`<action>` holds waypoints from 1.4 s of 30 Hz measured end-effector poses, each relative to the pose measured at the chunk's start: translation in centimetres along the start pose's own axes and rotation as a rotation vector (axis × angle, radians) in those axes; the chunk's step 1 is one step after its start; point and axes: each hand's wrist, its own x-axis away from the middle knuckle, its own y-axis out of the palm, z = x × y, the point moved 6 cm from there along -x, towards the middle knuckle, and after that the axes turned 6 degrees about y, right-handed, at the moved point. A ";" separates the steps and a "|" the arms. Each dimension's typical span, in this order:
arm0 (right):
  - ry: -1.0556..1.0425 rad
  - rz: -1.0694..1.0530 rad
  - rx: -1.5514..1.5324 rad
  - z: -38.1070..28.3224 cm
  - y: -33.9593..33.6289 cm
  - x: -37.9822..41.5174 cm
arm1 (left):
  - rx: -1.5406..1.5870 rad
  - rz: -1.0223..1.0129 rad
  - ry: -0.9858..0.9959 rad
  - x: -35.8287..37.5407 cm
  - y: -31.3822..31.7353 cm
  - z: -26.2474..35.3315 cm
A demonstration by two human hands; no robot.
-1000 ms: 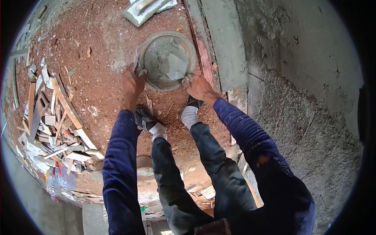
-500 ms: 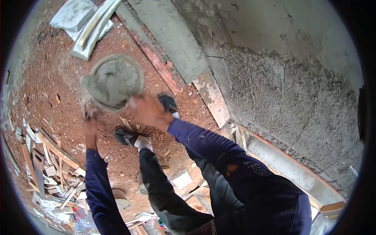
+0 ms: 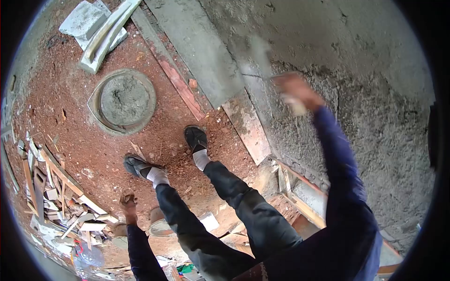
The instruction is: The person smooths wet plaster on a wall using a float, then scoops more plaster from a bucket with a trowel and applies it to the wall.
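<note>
My right hand [image 3: 300,92] is blurred by motion in front of the rough mortared wall [image 3: 361,126]. It is closed around what looks like a trowel, whose blade is seen nearly edge-on and smeared. A blurred grey streak of mortar [image 3: 260,54] shows just above and left of this hand. My left hand [image 3: 128,202] hangs low beside my left leg, fingers loosely curled and apart, holding nothing that I can see. A round basin [image 3: 151,105] of wet grey mortar [image 3: 124,100] rests on the reddish ground ahead of my feet.
Pale slabs [image 3: 84,21] lie at the upper left. Scrap wood [image 3: 65,187] and a handsaw [image 3: 39,192] are piled at left. Boards [image 3: 246,124] run along the wall's base. My shoes [image 3: 195,137] stand between basin and scraps.
My right hand has swung from the basin's edge up and right to the wall. My left hand has dropped back towards my body. The grey lump at the basin's left is gone.
</note>
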 end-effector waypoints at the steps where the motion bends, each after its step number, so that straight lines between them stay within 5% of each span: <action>1: 0.156 0.238 0.047 -1.6 -5.0 3.9 | 0.116 -0.054 0.165 -1.2 0.7 0.2; 4: 0.021 0.078 -0.008 -5.6 -9.1 12.3 | 0.077 -0.129 0.089 -3.3 3.6 4.8; 6: -0.098 0.297 0.567 -8.5 -7.9 14.3 | 0.167 0.041 0.257 -5.6 6.6 11.1; 10: -0.363 -0.051 0.745 -8.4 4.9 6.5 | 0.101 0.000 0.368 -8.5 12.0 25.9; 12: -0.521 -0.097 0.903 -8.6 13.2 1.9 | 0.087 -0.048 0.361 -11.0 12.6 26.9; 13: -0.435 -0.096 0.958 -8.4 16.7 -0.9 | 0.058 -0.042 0.405 -12.4 12.6 26.6; 16: -0.672 0.144 0.894 -10.0 25.2 -7.0 | 0.041 -0.063 0.541 -12.4 13.0 26.8; 18: -0.696 0.307 0.976 -12.8 29.5 -7.7 | -0.366 0.053 0.950 -11.9 13.2 28.7; 21: -0.517 0.013 0.740 -14.2 34.8 -7.7 | -0.571 0.102 0.839 -9.3 14.7 30.6; 23: -0.479 0.017 0.606 -12.8 35.9 -7.2 | -0.459 0.055 1.213 -9.4 15.2 30.2; 24: -0.440 0.036 0.472 -11.9 36.2 -7.1 | -0.532 0.103 1.202 -10.1 15.3 29.6; 28: -0.440 0.031 0.339 -7.5 37.8 -6.9 | 0.055 -0.063 0.983 -7.8 14.4 31.7; 30: -0.411 0.089 0.330 -7.9 37.5 -7.5 | -0.242 -0.064 0.704 -8.7 14.3 31.2; 36: -0.425 0.172 0.356 -13.1 36.8 -5.2 | -0.576 0.009 1.101 -12.1 10.1 26.6; 38: -0.483 0.166 0.357 -13.4 36.2 -3.1 | -0.102 -0.192 0.783 -10.9 9.0 23.5; 39: -0.521 0.124 0.343 -13.8 36.0 -1.3 | -0.285 -0.128 0.596 -13.8 7.0 18.1; 41: -0.760 0.130 0.181 -14.8 35.4 3.3 | 1.070 -0.372 0.164 -10.1 5.4 12.0; 42: -0.763 0.135 0.174 -14.0 35.7 3.8 | 0.833 -0.336 0.216 -10.6 3.2 7.1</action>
